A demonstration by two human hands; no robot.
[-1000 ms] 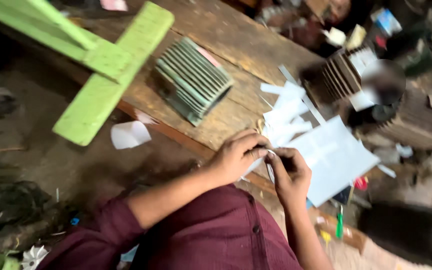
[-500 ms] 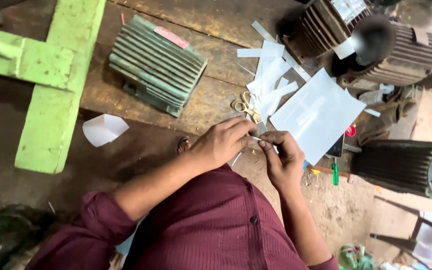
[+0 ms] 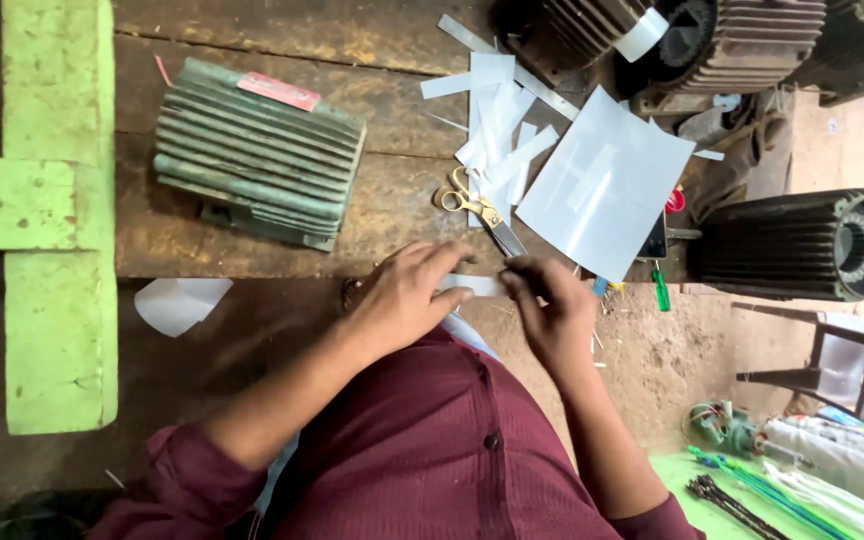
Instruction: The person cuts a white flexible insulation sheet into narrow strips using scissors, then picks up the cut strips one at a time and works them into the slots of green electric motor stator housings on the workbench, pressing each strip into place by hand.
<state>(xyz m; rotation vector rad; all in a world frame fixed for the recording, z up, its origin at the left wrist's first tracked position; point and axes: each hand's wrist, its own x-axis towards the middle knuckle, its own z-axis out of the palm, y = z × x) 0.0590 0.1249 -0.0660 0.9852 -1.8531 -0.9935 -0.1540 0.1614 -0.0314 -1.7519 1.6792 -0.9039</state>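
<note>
My left hand point(image 3: 407, 295) and my right hand point(image 3: 550, 310) pinch the two ends of a narrow white paper strip point(image 3: 474, 285) at the front edge of the wooden workbench point(image 3: 252, 50). Just beyond my fingers lie scissors point(image 3: 477, 210) with yellow handles. Several cut white strips point(image 3: 497, 130) are piled behind them, next to a large white sheet point(image 3: 607, 185). Both sleeves are maroon.
A green finned motor casing point(image 3: 257, 155) lies on the bench at left. Dark motor housings point(image 3: 792, 245) stand at right and at the back point(image 3: 712, 40). A green wooden frame point(image 3: 52, 200) crosses the left side. A paper scrap point(image 3: 177, 305) lies on the floor.
The camera view has swung so the bench now runs level across the top. Both hands stay together on the strip, now drawn a little further apart along it.
</note>
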